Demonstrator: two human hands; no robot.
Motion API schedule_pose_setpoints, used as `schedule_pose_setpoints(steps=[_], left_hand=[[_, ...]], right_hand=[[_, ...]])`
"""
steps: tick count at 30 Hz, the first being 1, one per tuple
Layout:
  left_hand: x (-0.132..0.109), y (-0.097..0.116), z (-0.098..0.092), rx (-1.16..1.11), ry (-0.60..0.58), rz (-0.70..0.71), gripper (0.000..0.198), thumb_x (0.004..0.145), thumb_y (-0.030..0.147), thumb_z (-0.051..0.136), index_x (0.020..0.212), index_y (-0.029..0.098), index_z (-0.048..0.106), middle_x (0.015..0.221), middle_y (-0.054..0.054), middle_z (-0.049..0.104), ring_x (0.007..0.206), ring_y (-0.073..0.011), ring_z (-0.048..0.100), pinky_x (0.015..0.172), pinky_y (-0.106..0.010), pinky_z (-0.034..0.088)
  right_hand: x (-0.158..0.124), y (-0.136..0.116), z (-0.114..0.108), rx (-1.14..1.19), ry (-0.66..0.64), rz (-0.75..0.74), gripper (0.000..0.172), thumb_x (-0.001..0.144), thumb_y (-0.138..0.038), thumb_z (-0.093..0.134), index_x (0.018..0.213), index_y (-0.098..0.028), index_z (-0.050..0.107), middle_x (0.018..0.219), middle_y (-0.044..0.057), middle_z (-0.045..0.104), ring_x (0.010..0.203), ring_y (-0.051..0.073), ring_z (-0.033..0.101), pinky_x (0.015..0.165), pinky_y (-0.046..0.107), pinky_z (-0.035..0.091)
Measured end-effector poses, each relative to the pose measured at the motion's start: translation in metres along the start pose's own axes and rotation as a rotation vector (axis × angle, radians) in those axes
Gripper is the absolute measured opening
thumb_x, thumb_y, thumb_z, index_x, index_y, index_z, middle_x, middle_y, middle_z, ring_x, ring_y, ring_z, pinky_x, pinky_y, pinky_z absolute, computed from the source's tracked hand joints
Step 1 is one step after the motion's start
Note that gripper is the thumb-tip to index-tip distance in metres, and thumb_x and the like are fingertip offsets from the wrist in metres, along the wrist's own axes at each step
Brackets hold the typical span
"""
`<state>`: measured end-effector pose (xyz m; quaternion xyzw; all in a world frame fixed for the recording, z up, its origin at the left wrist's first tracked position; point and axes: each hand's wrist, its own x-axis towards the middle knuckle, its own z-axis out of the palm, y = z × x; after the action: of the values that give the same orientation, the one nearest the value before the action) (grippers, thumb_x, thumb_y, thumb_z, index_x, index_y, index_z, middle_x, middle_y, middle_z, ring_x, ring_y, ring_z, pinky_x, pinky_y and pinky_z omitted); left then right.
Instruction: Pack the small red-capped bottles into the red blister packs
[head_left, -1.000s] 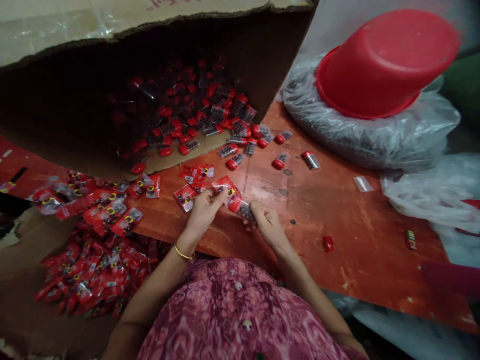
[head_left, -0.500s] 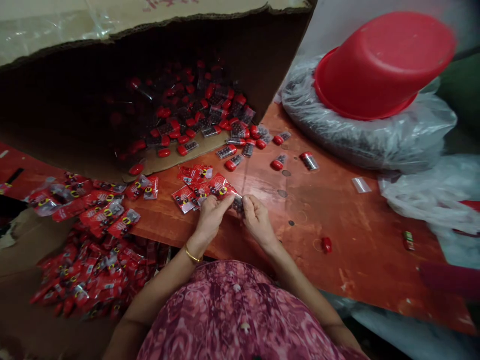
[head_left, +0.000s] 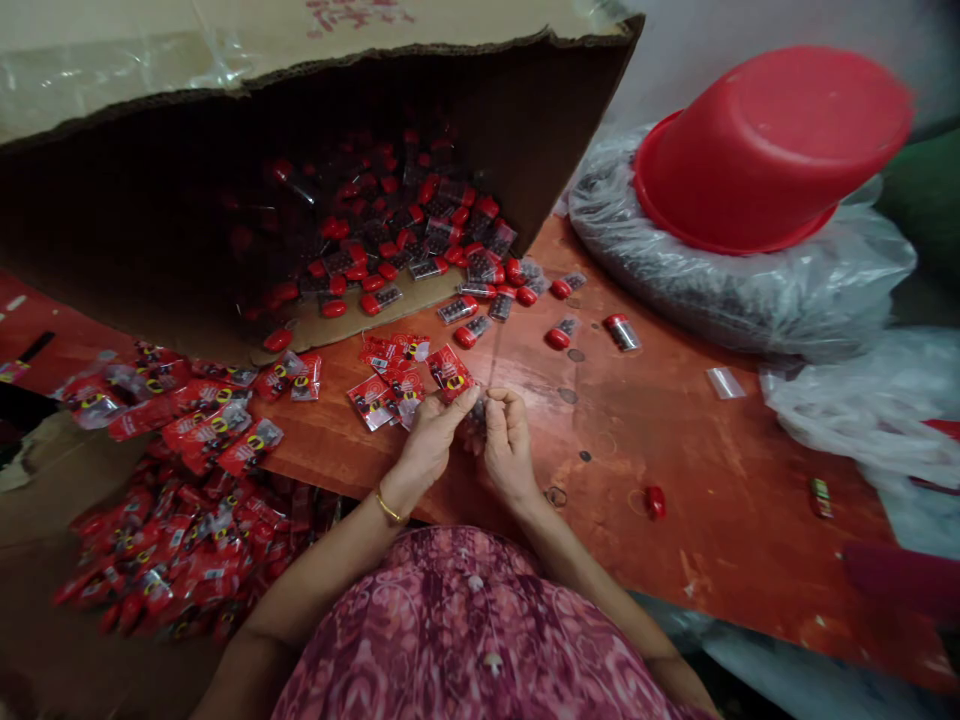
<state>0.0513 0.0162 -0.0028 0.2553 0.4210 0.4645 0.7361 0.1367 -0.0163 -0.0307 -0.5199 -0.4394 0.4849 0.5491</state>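
My left hand (head_left: 427, 442) is closed on a small red printed packet (head_left: 450, 372), whose printed end sticks out past the thumb. My right hand (head_left: 510, 450) is closed at the clear end of the same packet, fingers bent, close beside the left. Something dark shows through the clear plastic between the hands, partly hidden by fingers. More red packets (head_left: 372, 398) lie flat on the table just left of my hands. Beyond them, several small clear tubes with red caps (head_left: 472, 331) and dark contents lie on the table.
A large cardboard box (head_left: 585, 120) lies open towards me, with many red-capped tubes inside. Filled packets (head_left: 195, 570) are heaped at lower left. A red bucket (head_left: 772, 150) sits upside down on a plastic-wrapped bundle (head_left: 720, 300). A loose red cap (head_left: 655, 502) lies right on the table (head_left: 720, 570).
The printed end of the packet has tilted more upright in my left hand. My right fingers have curled further in. The whole view has shifted slightly.
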Motion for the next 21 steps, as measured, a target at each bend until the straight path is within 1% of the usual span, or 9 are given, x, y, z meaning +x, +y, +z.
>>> schedule_pose_setpoints(steps=[2,5,8,11,14,17,19,20,21], left_hand=[[0.0,0.005,0.0,-0.047,0.056,-0.011,0.04,0.054,0.049,0.078,0.06,0.015,0.058,0.045,0.005,0.051,0.034,-0.0062,0.041,0.031,-0.019,0.031],[0.0,0.011,0.001,-0.108,0.135,0.036,0.042,0.05,0.048,0.08,0.061,0.014,0.058,0.048,0.005,0.054,0.04,-0.0061,0.047,0.037,-0.017,0.037],[-0.003,0.009,0.002,-0.082,0.088,0.027,0.044,0.05,0.051,0.08,0.061,0.015,0.057,0.049,0.004,0.054,0.039,-0.0061,0.046,0.035,-0.018,0.035],[-0.007,0.004,0.005,-0.059,0.049,0.005,0.047,0.052,0.055,0.078,0.055,0.015,0.053,0.042,0.007,0.046,0.034,-0.0042,0.037,0.032,-0.018,0.028],[-0.01,0.007,0.001,-0.078,0.072,0.002,0.046,0.049,0.053,0.08,0.055,0.015,0.054,0.043,0.006,0.05,0.041,-0.0061,0.046,0.041,-0.018,0.036],[-0.014,0.023,-0.016,-0.055,0.1,-0.057,0.042,0.047,0.047,0.083,0.066,0.016,0.062,0.059,0.0,0.066,0.058,-0.0135,0.062,0.058,-0.025,0.048],[-0.018,0.041,-0.038,-0.015,0.193,-0.081,0.042,0.047,0.046,0.082,0.071,0.017,0.063,0.067,-0.003,0.071,0.066,-0.0183,0.067,0.067,-0.03,0.051],[-0.021,0.051,-0.053,0.014,0.274,-0.062,0.042,0.047,0.047,0.081,0.071,0.018,0.062,0.068,-0.003,0.072,0.067,-0.0197,0.068,0.068,-0.032,0.051],[-0.025,0.061,-0.07,0.064,0.364,-0.018,0.042,0.047,0.049,0.08,0.07,0.019,0.062,0.069,-0.002,0.073,0.067,-0.0203,0.068,0.068,-0.033,0.051]], right_hand=[[0.0,-0.005,0.0,0.134,-0.066,0.046,0.03,0.088,-0.054,0.042,0.097,-0.025,0.046,0.072,-0.004,0.056,0.044,0.008,0.046,0.042,0.022,0.041],[0.001,-0.01,-0.003,0.216,-0.159,0.083,0.034,0.082,-0.055,0.054,0.094,-0.024,0.047,0.07,-0.005,0.059,0.04,0.006,0.048,0.041,0.02,0.041],[0.005,-0.011,-0.005,0.206,-0.114,0.079,0.038,0.076,-0.055,0.062,0.092,-0.023,0.048,0.061,-0.008,0.058,0.037,0.006,0.048,0.039,0.018,0.038],[0.012,-0.008,-0.001,0.19,-0.066,0.09,0.039,0.072,-0.057,0.064,0.08,-0.023,0.047,0.05,-0.009,0.053,0.034,0.007,0.045,0.035,0.018,0.035],[0.019,-0.004,0.006,0.101,-0.052,0.066,0.044,0.068,-0.055,0.068,0.061,-0.022,0.04,0.043,-0.01,0.045,0.034,0.006,0.039,0.036,0.019,0.032],[0.035,-0.005,0.002,-0.124,-0.15,-0.072,0.042,0.071,-0.054,0.065,0.057,-0.021,0.043,0.048,-0.006,0.049,0.043,0.008,0.044,0.043,0.021,0.036],[0.057,-0.011,-0.015,-0.39,-0.217,-0.204,0.036,0.081,-0.053,0.052,0.065,-0.02,0.053,0.059,-0.001,0.057,0.054,0.012,0.051,0.054,0.025,0.042],[0.074,-0.015,-0.028,-0.554,-0.187,-0.273,0.037,0.086,-0.051,0.044,0.071,-0.02,0.058,0.067,0.003,0.061,0.063,0.015,0.055,0.061,0.029,0.044],[0.094,-0.019,-0.044,-0.719,-0.101,-0.325,0.037,0.088,-0.05,0.042,0.077,-0.02,0.061,0.075,0.006,0.064,0.072,0.019,0.057,0.069,0.033,0.045]])
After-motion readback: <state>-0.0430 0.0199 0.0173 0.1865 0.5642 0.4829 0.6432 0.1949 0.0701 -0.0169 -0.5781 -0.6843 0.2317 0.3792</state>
